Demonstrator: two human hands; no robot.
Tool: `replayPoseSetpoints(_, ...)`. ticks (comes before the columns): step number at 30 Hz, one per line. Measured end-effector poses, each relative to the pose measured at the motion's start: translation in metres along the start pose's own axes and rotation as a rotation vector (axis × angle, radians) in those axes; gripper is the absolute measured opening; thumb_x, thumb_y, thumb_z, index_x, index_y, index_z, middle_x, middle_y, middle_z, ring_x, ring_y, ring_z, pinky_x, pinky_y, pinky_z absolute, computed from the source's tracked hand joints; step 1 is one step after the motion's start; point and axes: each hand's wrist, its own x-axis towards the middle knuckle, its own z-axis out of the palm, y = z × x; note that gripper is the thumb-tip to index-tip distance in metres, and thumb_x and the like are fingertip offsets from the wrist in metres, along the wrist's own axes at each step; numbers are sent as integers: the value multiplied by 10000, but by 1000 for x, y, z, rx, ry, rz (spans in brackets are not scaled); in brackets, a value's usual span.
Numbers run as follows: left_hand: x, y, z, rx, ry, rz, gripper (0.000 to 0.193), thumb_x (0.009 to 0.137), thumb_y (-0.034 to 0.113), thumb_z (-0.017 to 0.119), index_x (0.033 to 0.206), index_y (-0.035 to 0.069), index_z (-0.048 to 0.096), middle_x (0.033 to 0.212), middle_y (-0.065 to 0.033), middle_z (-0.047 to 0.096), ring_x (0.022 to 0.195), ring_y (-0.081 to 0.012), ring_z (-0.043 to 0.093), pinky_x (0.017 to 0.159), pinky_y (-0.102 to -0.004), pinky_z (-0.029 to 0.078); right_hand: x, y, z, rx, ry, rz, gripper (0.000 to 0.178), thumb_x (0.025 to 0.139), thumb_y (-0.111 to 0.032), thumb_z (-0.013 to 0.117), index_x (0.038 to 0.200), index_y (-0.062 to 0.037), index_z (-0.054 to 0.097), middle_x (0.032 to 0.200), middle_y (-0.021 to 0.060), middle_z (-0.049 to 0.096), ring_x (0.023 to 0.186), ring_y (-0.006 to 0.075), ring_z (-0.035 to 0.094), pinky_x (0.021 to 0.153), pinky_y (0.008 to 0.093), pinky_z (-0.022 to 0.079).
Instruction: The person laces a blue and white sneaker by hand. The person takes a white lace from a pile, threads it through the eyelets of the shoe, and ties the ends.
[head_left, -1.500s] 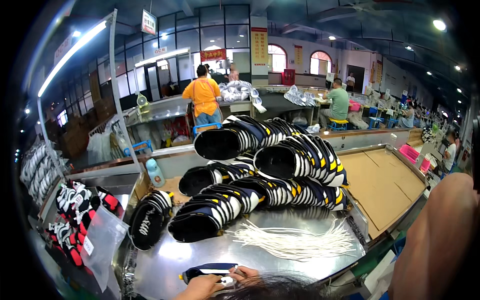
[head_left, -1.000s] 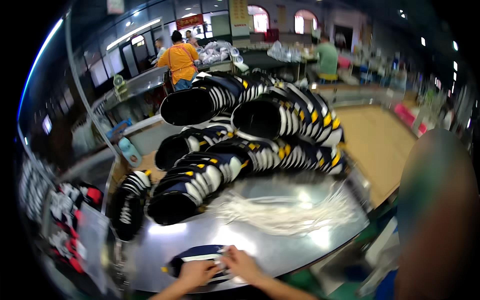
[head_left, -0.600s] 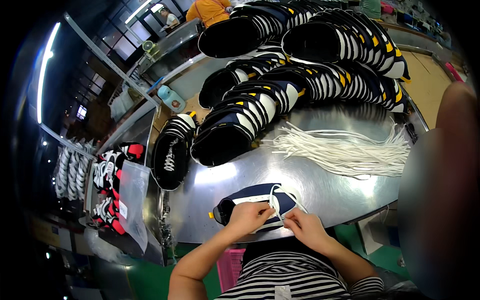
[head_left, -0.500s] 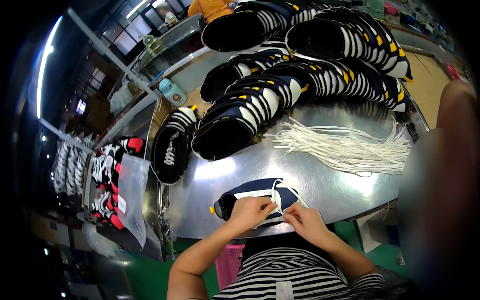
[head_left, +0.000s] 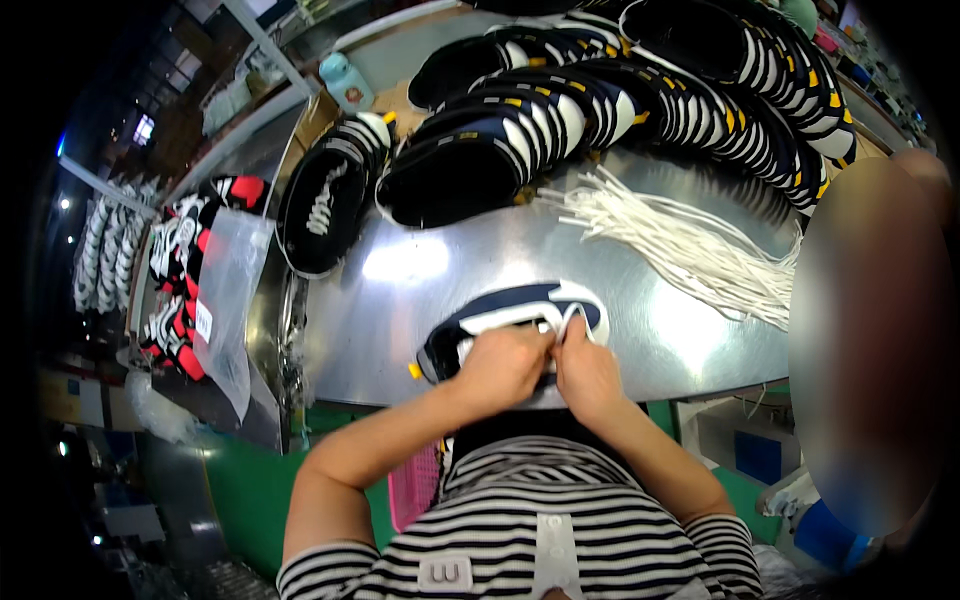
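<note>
A navy and white shoe upper (head_left: 505,300) lies on its side on the metal table (head_left: 660,350), its toe to the right and a yellow heel tab at the left. My left hand (head_left: 507,365) is closed over the lacing area, fingers pinched. Beside it my right hand (head_left: 588,370) is closed too, thumb up, with a loop of white shoelace (head_left: 572,316) at its fingertips. The two hands meet over the upper and hide most of its lacing. Farther off on the table lies a bundle of loose white shoelaces (head_left: 690,255).
Rows of nested shoe uppers (head_left: 540,130) fill the table's far side. A single laced upper (head_left: 322,205) stands at left. Past it are red-and-black shoes (head_left: 180,325) and a plastic bag (head_left: 232,300). A blue bottle (head_left: 345,82) stands behind; a blurred shape (head_left: 870,340) covers the right.
My view has shifted, so the table things sit higher in the picture. Both hands have drawn together over the shoe upper, and the right hand has turned thumb-up at the lace.
</note>
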Motion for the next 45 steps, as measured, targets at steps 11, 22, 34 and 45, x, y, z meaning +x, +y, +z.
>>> replayPoseSetpoints(11, 22, -50, -19, 287, 126, -79, 290, 856, 172, 653, 1079, 49, 516, 742, -144, 649, 699, -352, 641, 620, -455, 485, 10, 49, -63, 17, 308, -48, 181, 899, -146, 609, 1050, -46, 615, 948, 189, 680, 848, 324, 666, 703, 412, 507)
replayPoseSetpoints(22, 18, -38, -31, 158, 313, 186, 190, 851, 167, 656, 988, 63, 575, 694, -97, 624, 631, -317, 612, 575, -422, 466, 44, 59, -53, 1093, 391, 40, 213, 939, -127, 616, 1115, -11, 584, 694, -50, 494, 550, 28, 380, 510, 198, 307)
replayPoseSetpoints(34, 21, -60, -24, 65, 173, 344, 143, 806, 138, 661, 904, 44, 617, 689, -93, 610, 683, -294, 631, 623, -411, 495, 68, 34, -49, 736, 277, -143, 493, 801, -174, 762, 1209, -14, 535, 1103, 94, 611, 1032, 182, 573, 904, 301, 459)
replayPoseSetpoints(45, 47, -92, -31, -825, -482, -594, 374, 934, 283, 644, 1228, 53, 638, 1177, -51, 651, 1083, -136, 568, 972, -265, 420, 74, 17, -25, 715, 523, -148, 562, 721, -116, 832, 1165, -6, 505, 1017, 109, 606, 940, 185, 586, 853, 299, 470)
